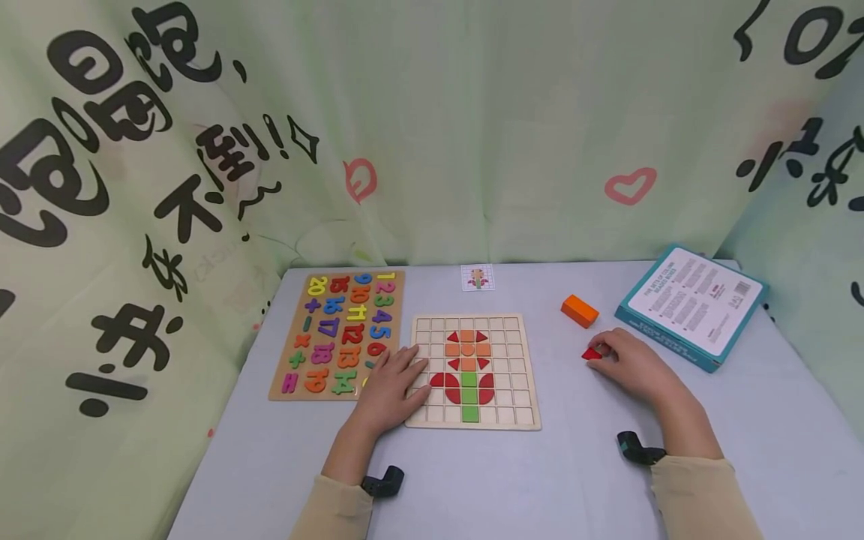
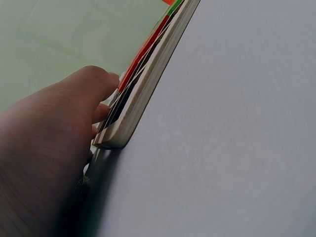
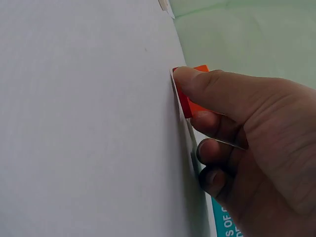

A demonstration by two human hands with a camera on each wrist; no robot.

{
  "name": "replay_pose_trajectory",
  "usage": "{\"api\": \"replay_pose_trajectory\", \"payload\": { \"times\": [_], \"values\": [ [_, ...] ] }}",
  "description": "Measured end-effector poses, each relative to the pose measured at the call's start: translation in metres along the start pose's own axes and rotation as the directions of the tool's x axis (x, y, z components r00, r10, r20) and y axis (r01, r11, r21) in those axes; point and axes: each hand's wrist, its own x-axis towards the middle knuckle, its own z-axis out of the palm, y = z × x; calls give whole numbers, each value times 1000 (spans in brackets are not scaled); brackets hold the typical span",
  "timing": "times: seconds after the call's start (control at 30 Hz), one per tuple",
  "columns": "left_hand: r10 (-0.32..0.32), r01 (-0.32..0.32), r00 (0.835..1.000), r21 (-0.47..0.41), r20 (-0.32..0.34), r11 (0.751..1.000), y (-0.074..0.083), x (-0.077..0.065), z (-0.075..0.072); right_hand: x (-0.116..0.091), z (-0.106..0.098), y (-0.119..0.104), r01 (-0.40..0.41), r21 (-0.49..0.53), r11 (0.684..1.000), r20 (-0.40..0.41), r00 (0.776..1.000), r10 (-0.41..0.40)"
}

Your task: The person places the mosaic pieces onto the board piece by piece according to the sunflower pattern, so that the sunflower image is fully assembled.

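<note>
My right hand (image 1: 631, 364) pinches a small red block (image 1: 590, 354) between thumb and fingers, right of the board. In the right wrist view the red block (image 3: 183, 102) shows under the thumb, low over the white cloth. My left hand (image 1: 393, 386) lies with fingers spread over the left edge of a wooden grid board (image 1: 529, 412). On that board, orange, red and green pieces form a flower with a green stem (image 1: 469, 396) and red rounded leaves (image 1: 486, 388). In the left wrist view, the thumb is at the raised rim of the board (image 2: 133, 108).
Left of the grid board lies a board of coloured numbers (image 1: 327, 337), partly under the left fingers. A small card with a flower pattern (image 1: 478, 277) is at the back. An orange block (image 1: 579, 310) and a teal-and-white box (image 1: 695, 304) lie to the right. A printed curtain (image 1: 472, 135) hangs behind.
</note>
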Motion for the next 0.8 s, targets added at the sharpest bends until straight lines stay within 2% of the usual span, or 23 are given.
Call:
{"api": "replay_pose_trajectory", "payload": {
  "times": [0.43, 0.63, 0.8],
  "values": [
    [-6, 6, 1000, -18, -1, 1000, 1, -1, -1, 1, 8, -4, -4, -29, 1000, -41, 999, 3],
    [-7, 7, 1000, -27, -2, 1000, 1, -1, -1, -3, 6, -3, 3, 1, 1000, -56, 998, -3],
    [-3, 3, 1000, -14, -3, 1000, 1, -1, -1, -4, 3, -1, -34, 26, 999, -39, 999, 35]
  ]
}}
